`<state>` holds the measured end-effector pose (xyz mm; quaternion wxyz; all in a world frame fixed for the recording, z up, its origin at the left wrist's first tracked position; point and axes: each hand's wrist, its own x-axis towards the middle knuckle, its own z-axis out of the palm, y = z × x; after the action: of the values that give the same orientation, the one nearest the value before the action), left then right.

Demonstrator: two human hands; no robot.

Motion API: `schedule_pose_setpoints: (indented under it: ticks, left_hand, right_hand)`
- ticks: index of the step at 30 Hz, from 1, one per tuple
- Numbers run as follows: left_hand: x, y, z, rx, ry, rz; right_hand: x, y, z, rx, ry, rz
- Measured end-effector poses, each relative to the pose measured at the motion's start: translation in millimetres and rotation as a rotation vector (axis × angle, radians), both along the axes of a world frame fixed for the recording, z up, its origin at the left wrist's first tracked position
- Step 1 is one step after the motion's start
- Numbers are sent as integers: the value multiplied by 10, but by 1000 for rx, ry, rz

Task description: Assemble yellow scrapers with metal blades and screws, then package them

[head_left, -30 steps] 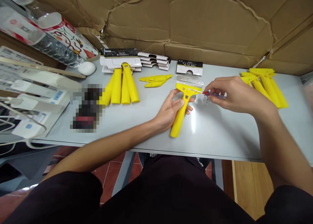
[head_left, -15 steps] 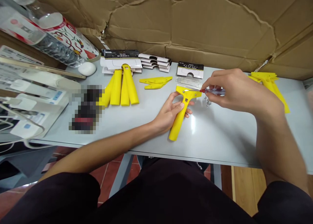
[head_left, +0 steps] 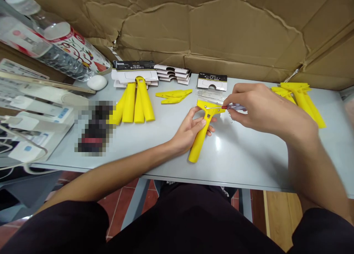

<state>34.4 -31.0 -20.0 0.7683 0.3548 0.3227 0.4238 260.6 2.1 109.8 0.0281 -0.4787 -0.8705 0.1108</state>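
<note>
Since the earlier picture, the screwdriver (head_left: 224,107) had been moved a little to the left across the head of the yellow scraper (head_left: 201,137), so that its metal tip was brought close to the left screw (head_left: 205,106). From this, it seemed that the left screw was being worked on. Whether the tip was set in the screw could not be told. The scraper was kept just above the front part of the desk (head_left: 238,161), or lightly on it, with its handle slanted down to the left. It was held by the left hand (head_left: 190,134), which was curled around the neck with the thumb laid on top. The screwdriver was pinched by the fingertips of the right hand (head_left: 254,108), with no wide gap left between them. Small shiny bits (head_left: 232,121) were seen on the desk just under that hand. Behind the scraper, clear strips (head_left: 210,95) were laid near a black and white card (head_left: 204,82). The yellow handles (head_left: 128,102) at the left had been left alone.
</note>
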Motion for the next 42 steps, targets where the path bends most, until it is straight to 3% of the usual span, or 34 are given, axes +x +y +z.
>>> schedule_pose_setpoints:
  ticks: [10, 17, 42]
  left_hand:
    - [0, 11, -11, 0, -2, -9]
    - [9, 21, 59, -59, 6, 20]
    - [25, 36, 21, -19, -26, 7]
  right_hand:
    - [-26, 88, 7, 42, -5, 53]
    - [-45, 61, 13, 65, -20, 32]
    - [-93, -15, 60, 126, -17, 51]
